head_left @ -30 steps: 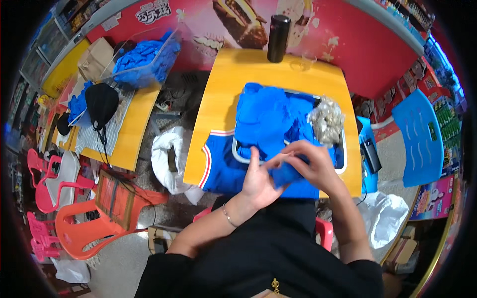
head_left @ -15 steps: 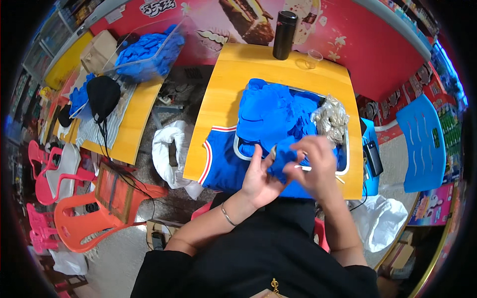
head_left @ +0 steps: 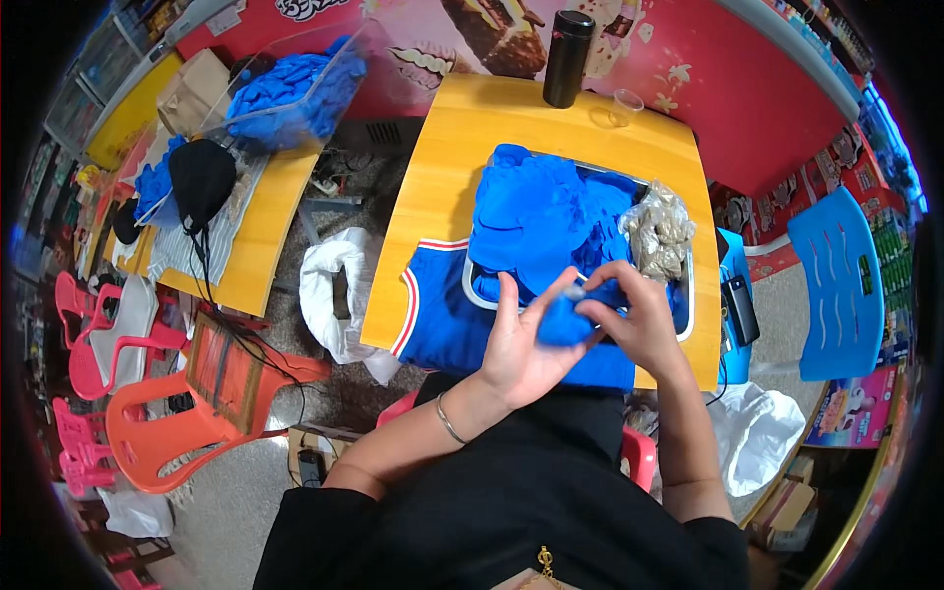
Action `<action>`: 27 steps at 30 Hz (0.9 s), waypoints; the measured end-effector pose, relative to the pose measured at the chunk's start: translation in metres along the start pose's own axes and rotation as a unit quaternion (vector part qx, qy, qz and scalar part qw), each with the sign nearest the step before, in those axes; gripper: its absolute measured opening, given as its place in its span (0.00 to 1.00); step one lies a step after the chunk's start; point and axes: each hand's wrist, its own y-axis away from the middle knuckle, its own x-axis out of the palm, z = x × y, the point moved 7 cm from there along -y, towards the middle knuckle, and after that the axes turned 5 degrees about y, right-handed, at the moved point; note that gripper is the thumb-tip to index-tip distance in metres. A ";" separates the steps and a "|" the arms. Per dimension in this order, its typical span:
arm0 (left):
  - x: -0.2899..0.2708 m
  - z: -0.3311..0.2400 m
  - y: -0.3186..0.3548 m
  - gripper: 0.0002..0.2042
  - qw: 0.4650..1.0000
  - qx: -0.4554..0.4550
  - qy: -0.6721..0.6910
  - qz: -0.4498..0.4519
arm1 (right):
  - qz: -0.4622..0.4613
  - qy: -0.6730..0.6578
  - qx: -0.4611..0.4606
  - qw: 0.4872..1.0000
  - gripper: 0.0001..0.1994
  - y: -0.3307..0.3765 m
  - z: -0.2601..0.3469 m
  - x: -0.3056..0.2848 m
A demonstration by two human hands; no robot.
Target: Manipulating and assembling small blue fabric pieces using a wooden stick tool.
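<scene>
A small blue cloth piece [head_left: 562,323] is held between both hands, above the near edge of the yellow table [head_left: 442,197]. The left hand [head_left: 519,346] lies open under it, palm up, fingers spread; the right hand [head_left: 634,317] pinches its upper end between thumb and fingertips. Judged from this, the piece is mid-handling and not set down. Just behind the hands, a heap of like blue pieces [head_left: 541,211] fills a metal tray [head_left: 470,285], so much appears left to go through. A clear bag of grey items [head_left: 661,232] rests at the tray's right. A blue cloth with red and white trim [head_left: 442,315] lies under the tray. A black flask [head_left: 567,59] stands at the table's far edge.
</scene>
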 end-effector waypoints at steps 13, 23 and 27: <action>0.008 0.003 0.003 0.38 0.990 -0.034 0.082 0.107 | -0.072 -0.049 -0.026 0.996 0.10 0.007 0.019 -0.012; -0.004 -0.036 0.014 0.15 0.887 0.137 -0.440 0.011 | -0.025 0.127 -0.028 0.991 0.13 0.012 0.022 0.002; 0.011 -0.042 0.016 0.16 0.875 0.124 -0.465 0.048 | -0.026 0.110 -0.010 0.994 0.12 0.017 0.020 -0.003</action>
